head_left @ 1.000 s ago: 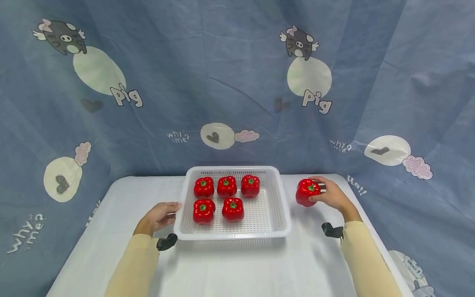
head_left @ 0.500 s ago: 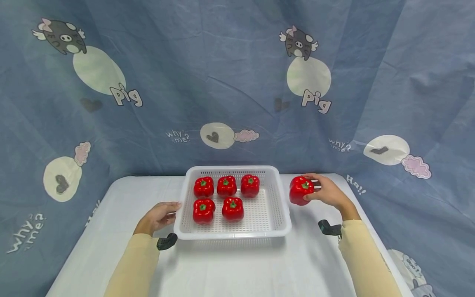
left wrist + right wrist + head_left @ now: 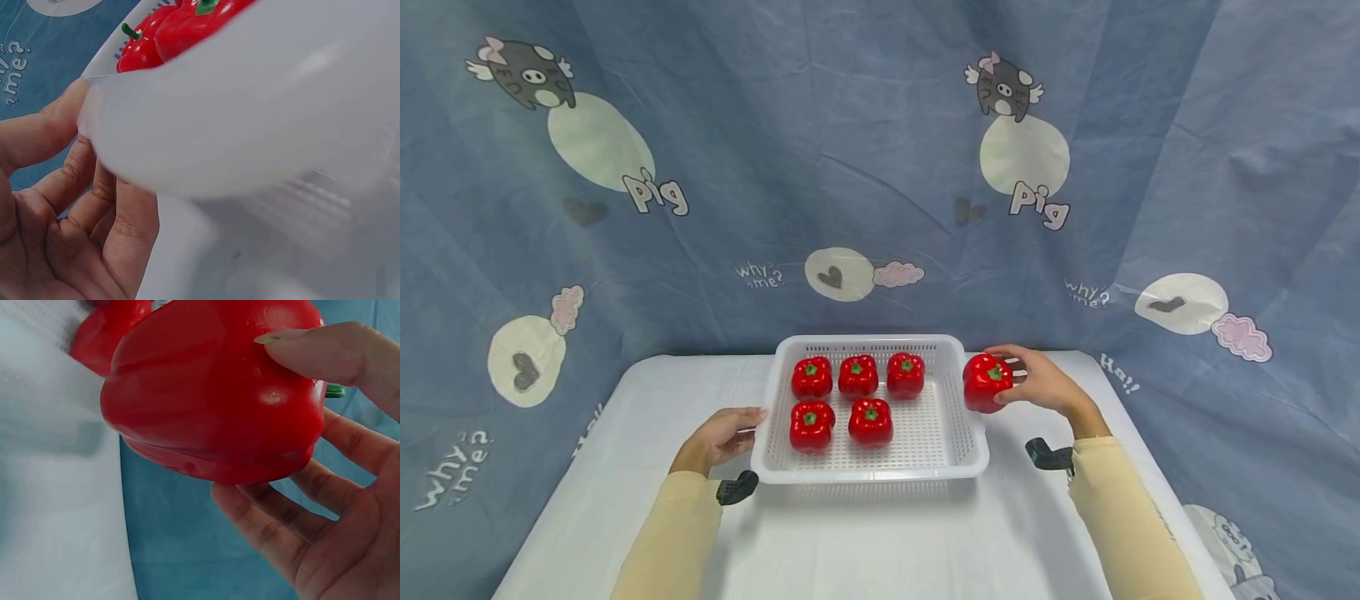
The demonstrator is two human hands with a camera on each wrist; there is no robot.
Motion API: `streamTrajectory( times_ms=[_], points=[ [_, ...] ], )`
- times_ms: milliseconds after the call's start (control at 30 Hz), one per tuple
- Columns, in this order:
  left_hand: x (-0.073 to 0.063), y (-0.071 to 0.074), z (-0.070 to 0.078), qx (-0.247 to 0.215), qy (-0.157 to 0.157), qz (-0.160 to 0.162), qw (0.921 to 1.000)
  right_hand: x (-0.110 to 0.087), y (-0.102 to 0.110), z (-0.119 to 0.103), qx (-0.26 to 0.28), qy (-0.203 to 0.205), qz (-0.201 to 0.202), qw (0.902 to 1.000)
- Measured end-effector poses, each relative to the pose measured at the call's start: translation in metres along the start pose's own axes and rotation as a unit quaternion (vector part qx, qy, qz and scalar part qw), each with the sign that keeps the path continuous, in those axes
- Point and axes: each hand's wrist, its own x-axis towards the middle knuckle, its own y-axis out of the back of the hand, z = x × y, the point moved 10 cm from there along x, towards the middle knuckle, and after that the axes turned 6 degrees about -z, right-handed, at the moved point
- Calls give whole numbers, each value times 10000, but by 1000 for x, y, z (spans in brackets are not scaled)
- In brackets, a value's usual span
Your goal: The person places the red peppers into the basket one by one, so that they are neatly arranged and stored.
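Observation:
My right hand (image 3: pixel 1041 385) grips a glossy red bell pepper (image 3: pixel 987 383) between thumb and fingers, over the right rim of the white plastic basket (image 3: pixel 868 477). In the right wrist view the pepper (image 3: pixel 212 394) fills the middle, its green stem (image 3: pixel 335 390) pointing toward the palm. On the basket's left side, my left hand (image 3: pixel 722 436) pinches the rim, thumb above and fingers beneath, as the left wrist view shows with the hand (image 3: pixel 81 206) at the basket edge (image 3: pixel 206 137). Inside the basket stand several red bell peppers (image 3: pixel 871 422), stems up, in two rows toward the left.
A white-covered table (image 3: pixel 880 542) lies under the basket. Behind it hangs a blue cloth (image 3: pixel 700 250) printed with pigs and hearts, close to the table's back edge. The basket's right part shows bare perforated floor (image 3: pixel 931 433).
My right hand has carried its bell pepper leftward, from over the table on the right to the basket's right rim. The left hand and the basket have stayed in place.

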Motion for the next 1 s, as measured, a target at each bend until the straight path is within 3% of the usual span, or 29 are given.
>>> streamTrajectory(
  times_ms=[333,1000],
  points=[
    [2,2,-2,33,-16,45,10000,18,-15,-17,-198,134,-331,9992],
    [1,0,1,122,-24,-36,9999,46,-46,-18,-283,-270,-579,9976]
  ],
)
